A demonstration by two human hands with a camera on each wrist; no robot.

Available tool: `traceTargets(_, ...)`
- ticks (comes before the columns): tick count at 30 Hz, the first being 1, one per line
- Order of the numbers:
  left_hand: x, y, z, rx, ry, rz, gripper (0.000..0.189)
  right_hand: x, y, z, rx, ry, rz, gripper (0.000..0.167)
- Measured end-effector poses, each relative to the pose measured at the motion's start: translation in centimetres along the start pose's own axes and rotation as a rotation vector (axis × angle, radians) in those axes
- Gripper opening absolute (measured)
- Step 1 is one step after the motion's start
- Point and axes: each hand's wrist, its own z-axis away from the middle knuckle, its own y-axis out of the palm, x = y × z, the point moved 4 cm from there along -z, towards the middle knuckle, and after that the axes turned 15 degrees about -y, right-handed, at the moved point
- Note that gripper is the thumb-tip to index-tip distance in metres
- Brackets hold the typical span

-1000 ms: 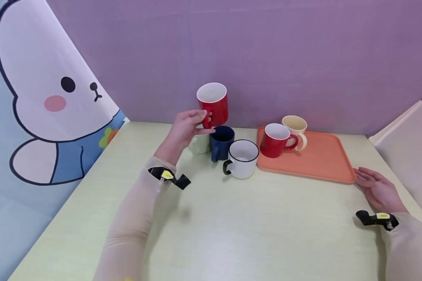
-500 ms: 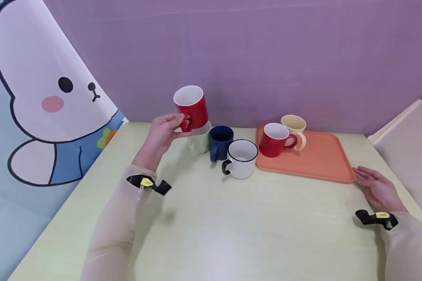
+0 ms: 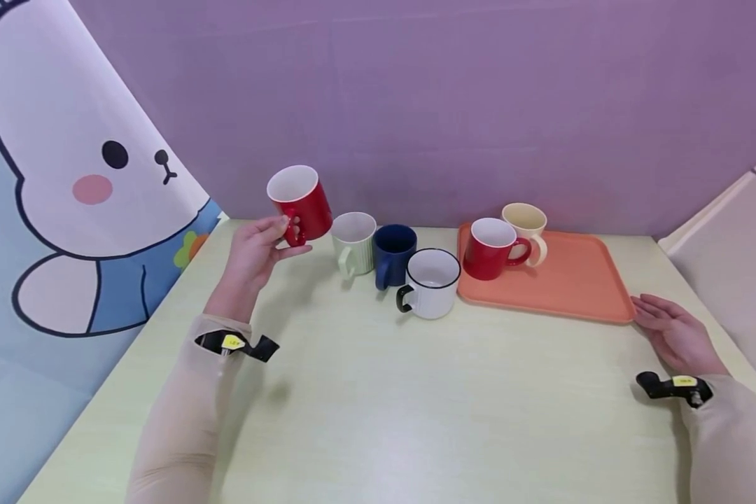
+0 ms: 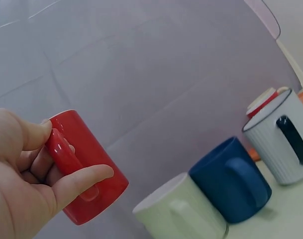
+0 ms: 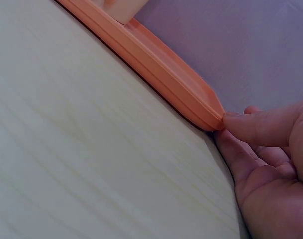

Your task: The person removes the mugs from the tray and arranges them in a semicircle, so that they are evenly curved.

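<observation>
In the head view my left hand [image 3: 252, 253] holds a red mug [image 3: 302, 203] by its handle, raised above the table at the left and slightly tilted. The left wrist view shows the fingers curled through the handle of that red mug [image 4: 91, 164]. To its right stand a pale green ribbed mug [image 3: 354, 241], a dark blue mug [image 3: 395, 255] and a white mug with a black rim [image 3: 433, 283]. My right hand [image 3: 677, 332] is at the near right corner of an orange tray [image 3: 573, 280]; in the right wrist view, thumb and finger pinch the tray's corner [image 5: 211, 117].
A second red mug [image 3: 491, 248] and a cream mug [image 3: 525, 224] stand at the tray's left end, close together. A purple cloth backdrop [image 3: 428, 105] rises behind the pale table [image 3: 416, 406]. A cartoon-printed cloth [image 3: 57, 140] hangs at the left.
My left hand has carried the red mug leftward and a little lower, from above the blue mug to left of the pale green one. The right hand and tray stay put.
</observation>
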Motion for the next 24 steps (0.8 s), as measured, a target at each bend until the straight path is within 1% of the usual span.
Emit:
traceTargets(3,0.3,-0.8,0.3,-0.012,-0.002,-0.001,0.016,0.0,0.1,-0.1,0.000,-0.005,-0.002,0.045)
traceTargets(5,0.6,-1.4,0.4,-0.023,-0.013,0.002,0.016,0.1,0.1,-0.1,-0.002,-0.010,0.006,0.046)
traceTargets(11,1.9,-2.8,0.6,-0.069,-0.081,-0.001,0.013,0.0,0.1,-0.1,-0.006,-0.011,0.019,0.048)
traceTargets(20,3.7,-4.1,0.4,-0.110,-0.129,-0.035,0.013,0.0,0.3,0.0,-0.002,0.012,0.017,0.045)
traceTargets(24,4.6,-4.5,0.3,-0.122,-0.154,-0.067,0.012,0.0,0.3,0.0,-0.012,0.013,0.024,0.044)
